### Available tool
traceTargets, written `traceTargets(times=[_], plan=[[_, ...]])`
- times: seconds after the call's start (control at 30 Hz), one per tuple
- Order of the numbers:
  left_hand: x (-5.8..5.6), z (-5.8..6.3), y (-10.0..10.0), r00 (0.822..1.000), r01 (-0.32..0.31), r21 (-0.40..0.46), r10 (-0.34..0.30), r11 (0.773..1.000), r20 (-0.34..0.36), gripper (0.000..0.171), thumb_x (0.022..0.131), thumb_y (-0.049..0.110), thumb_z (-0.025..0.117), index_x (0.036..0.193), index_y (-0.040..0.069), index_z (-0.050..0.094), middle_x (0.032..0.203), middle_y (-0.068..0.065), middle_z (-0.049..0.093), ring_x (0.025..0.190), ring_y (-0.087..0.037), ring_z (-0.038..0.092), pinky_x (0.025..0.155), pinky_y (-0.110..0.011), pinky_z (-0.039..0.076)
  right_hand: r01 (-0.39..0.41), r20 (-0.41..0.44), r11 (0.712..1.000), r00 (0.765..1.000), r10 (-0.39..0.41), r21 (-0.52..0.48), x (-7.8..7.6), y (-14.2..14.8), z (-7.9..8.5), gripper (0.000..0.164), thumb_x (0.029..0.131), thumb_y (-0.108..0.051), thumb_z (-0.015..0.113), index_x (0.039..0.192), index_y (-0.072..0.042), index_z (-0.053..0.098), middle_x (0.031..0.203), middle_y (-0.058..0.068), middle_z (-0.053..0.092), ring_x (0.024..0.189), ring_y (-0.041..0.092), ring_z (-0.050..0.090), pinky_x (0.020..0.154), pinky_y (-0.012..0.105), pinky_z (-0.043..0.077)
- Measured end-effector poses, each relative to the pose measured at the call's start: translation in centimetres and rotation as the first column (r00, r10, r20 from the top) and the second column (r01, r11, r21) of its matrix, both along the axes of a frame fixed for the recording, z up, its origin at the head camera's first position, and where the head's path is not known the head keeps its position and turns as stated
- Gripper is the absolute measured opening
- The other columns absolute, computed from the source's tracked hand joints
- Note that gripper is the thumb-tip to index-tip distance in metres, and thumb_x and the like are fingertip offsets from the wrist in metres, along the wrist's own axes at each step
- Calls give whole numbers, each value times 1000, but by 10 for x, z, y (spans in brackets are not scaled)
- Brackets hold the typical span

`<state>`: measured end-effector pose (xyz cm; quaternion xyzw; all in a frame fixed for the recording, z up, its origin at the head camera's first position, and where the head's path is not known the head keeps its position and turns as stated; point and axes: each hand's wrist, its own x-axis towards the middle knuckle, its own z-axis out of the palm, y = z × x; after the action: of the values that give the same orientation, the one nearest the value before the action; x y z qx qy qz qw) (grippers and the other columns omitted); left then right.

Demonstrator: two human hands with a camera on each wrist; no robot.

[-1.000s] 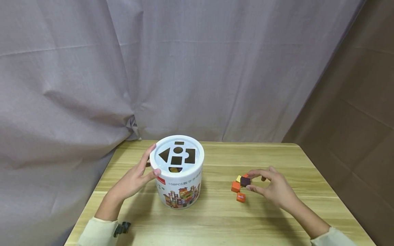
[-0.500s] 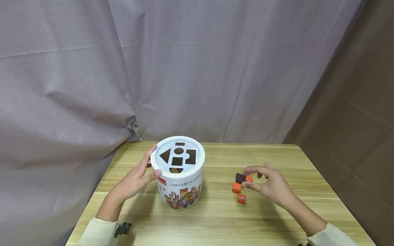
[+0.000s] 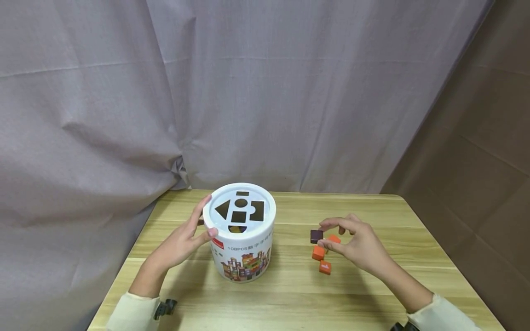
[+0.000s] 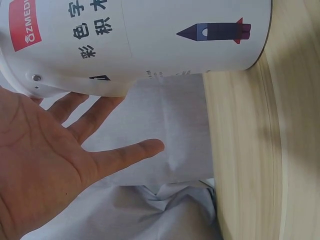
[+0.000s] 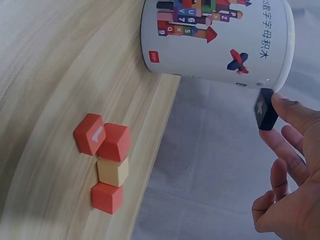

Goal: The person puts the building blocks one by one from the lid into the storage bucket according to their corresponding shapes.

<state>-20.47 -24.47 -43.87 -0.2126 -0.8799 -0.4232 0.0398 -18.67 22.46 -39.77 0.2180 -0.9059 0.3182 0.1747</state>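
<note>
A white bucket (image 3: 242, 257) printed with a block castle stands upright on the table, its lid (image 3: 223, 224) cut with shaped holes. My left hand (image 3: 182, 243) rests against the bucket's left rim, thumb on the near side and fingers spread and fairly straight; one finger sticks out free in the left wrist view. Between thumb and fingertips my right hand (image 3: 354, 241) pinches a dark block (image 5: 266, 110) with a pale mark on its face. Below that hand lie orange blocks (image 5: 90, 134) and a yellow block (image 5: 113, 171), mostly hidden in the head view.
The wooden table (image 3: 281, 303) has a grey curtain (image 3: 265, 101) hanging behind its back edge. A brown curtain (image 3: 480, 184) hangs along the right side. Something yellow shows inside the bucket through the half-round hole at the front of the lid.
My right hand has moved left and slightly back with the dark block, away from the other blocks. The left hand stays at the bucket's rim.
</note>
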Motion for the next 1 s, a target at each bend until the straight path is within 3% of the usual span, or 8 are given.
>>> traceTargets(times=[0.27,0.43,0.6,0.77,1.0], plan=[[-1,1,0,1000,2,8,-2,1000,0,93,110,46,67,176,50,2,177,-18,39,148,-47,56,113,-82,45,-7,-45,1000,999,7,-3,-2,-7,4,42,77,-20,103,114,-28,85,86,-14,59,83,6,46,64,25,39],[0,0,0,1000,-1,7,1,1000,3,93,110,46,67,176,51,2,178,-17,39,148,-47,56,113,-82,45,-28,-45,999,999,26,-32,-3,-10,5,38,79,-18,102,112,-26,85,88,-13,71,80,5,54,68,23,45],[0,0,1,1000,3,12,-3,1000,1,92,110,47,67,176,50,3,178,-18,39,149,-48,56,113,-83,45,-105,-7,986,994,105,-126,-4,-13,6,34,84,-12,98,113,-19,83,97,-5,82,83,5,69,72,18,56],[0,0,1,1000,7,15,-7,1000,-3,92,110,49,67,176,50,3,178,-18,39,149,-48,56,113,-83,45,-162,10,967,986,167,-194,-5,-15,6,32,86,-7,96,114,-14,82,102,-1,83,85,9,74,85,17,62],[1,1,1,1000,1,17,-1,1000,8,92,110,46,67,175,53,2,177,-16,40,149,-47,56,112,-83,45,-179,8,961,983,185,-211,-7,-17,5,32,85,-5,95,114,-12,82,103,1,84,85,9,76,88,18,63]])
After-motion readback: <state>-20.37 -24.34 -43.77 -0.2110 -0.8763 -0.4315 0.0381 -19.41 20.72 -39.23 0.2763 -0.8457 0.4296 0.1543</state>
